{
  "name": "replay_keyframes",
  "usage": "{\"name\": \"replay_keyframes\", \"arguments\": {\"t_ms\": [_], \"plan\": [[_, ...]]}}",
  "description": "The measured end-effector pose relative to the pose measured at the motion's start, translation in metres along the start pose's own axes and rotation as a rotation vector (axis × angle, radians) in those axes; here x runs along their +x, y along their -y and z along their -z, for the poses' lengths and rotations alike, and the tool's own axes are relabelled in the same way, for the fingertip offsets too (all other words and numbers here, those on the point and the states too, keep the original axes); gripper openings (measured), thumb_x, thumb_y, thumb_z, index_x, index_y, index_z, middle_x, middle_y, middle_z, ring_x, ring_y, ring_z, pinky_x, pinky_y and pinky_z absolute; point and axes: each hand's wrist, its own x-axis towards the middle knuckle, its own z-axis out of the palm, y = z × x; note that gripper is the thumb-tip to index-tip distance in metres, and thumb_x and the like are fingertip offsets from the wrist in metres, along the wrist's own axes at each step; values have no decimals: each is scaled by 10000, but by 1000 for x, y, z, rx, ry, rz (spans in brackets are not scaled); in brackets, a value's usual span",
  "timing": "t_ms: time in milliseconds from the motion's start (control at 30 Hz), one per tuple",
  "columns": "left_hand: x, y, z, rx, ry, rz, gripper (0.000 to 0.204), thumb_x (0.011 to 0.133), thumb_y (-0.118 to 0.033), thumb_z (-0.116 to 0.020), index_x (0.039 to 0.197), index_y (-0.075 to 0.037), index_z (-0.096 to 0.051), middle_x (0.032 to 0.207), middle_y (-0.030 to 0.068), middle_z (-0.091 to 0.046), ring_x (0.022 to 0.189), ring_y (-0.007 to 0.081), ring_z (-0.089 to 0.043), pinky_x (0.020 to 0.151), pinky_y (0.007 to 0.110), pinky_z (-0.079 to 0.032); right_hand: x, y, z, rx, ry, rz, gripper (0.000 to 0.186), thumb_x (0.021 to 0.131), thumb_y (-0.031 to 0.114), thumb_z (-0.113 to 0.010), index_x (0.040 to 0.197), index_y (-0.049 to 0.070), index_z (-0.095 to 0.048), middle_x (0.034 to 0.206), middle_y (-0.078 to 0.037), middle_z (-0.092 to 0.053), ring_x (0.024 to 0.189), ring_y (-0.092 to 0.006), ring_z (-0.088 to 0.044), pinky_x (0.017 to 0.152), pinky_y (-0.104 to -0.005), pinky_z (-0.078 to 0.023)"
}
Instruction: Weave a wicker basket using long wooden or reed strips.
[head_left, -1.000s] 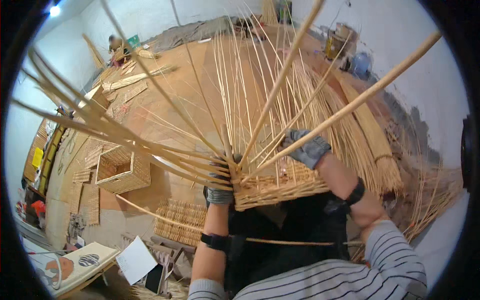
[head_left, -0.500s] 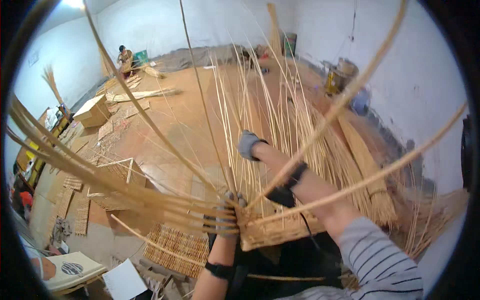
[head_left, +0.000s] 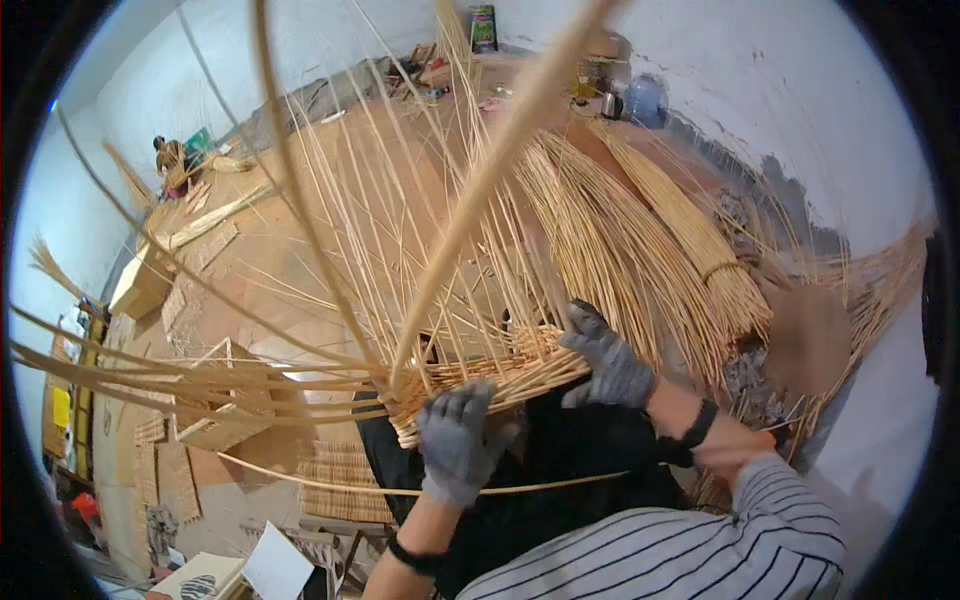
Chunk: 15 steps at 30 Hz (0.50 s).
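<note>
A partly woven wicker basket rests across my lap, its woven wall low and long. Tall upright willow rods rise from it, while a bundle of rods sticks out to the left from its left corner. My left hand, in a grey glove, grips the near side by that corner, fingers bent over the woven edge. At the right end my gloved right hand holds the basket, thumb below and fingers above. Parts of the fingers are hidden against the wicker.
Loose rods and a tied bundle lie on the floor ahead to the right. A box-shaped frame and a woven mat are at left. Far back left sits another person. A blue water jug stands by the wall.
My right hand has come down from among the upright rods to the basket's right end. My left hand has moved from the corner onto the near side. The view has swung to the right.
</note>
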Motion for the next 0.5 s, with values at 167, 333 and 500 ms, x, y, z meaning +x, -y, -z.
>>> {"name": "replay_keyframes", "arguments": {"t_ms": [167,333,500], "plan": [[20,22,-31,4,239,-70,499,698,-293,-680,1132,-96,-530,948,121,-607,837,326,-569,765,415,-457,-13,9,-47,-12,-35,-97,599,632,444,-719,1060,58,-557,1128,-163,-529,1023,-361,-508,938,-464,-373],[13,36,-50,92,169,-135,468,680,-225,-657,1112,-95,-532,960,106,-602,848,307,-562,747,418,-456,-1,15,-58,5,-204,-121,549,643,420,-708,1028,57,-564,1049,-157,-543,939,-330,-537,878,-473,-387],[41,48,-71,164,70,-7,444,672,-235,-642,1088,-103,-559,926,105,-594,845,312,-554,783,428,-429,19,-2,-66,-47,-255,-227,486,646,391,-676,960,37,-564,905,-157,-554,883,-352,-534,860,-448,-398]]}}
